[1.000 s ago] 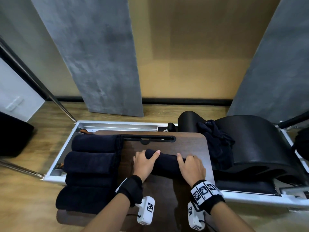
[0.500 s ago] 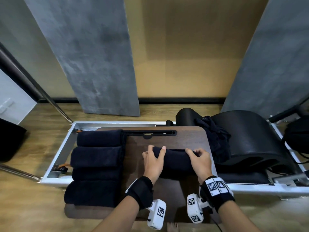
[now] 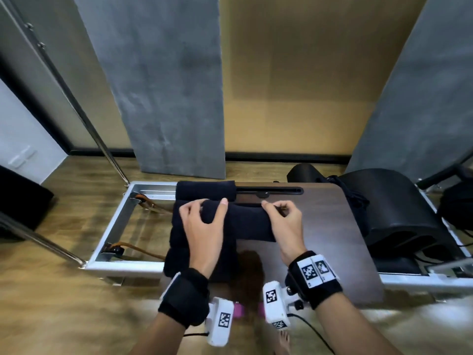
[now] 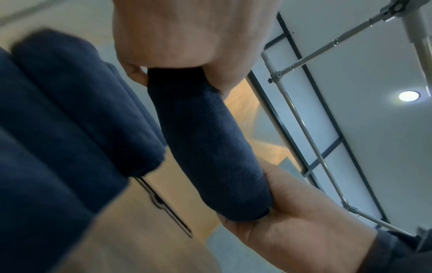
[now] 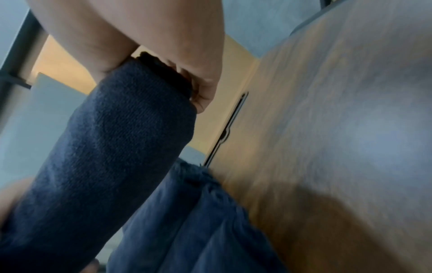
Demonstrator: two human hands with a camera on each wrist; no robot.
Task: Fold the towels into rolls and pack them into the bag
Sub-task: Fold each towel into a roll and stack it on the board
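Note:
A rolled dark navy towel is held between both hands, just above the brown tabletop. My left hand grips its left end, thumb over the top, above a row of rolled navy towels. My right hand curls round the right end. In the left wrist view the roll runs from my left hand to the right palm, beside the other rolls. The right wrist view shows the roll with fingers at its end.
The row of rolls fills the table's left edge over a metal frame. A crumpled dark cloth and a black padded barrel sit right of the table. Grey panels stand behind on the wooden floor.
Both hands have closed round the roll's ends, lifted it off the table and carried it left, so its left end now sits over the row of rolls.

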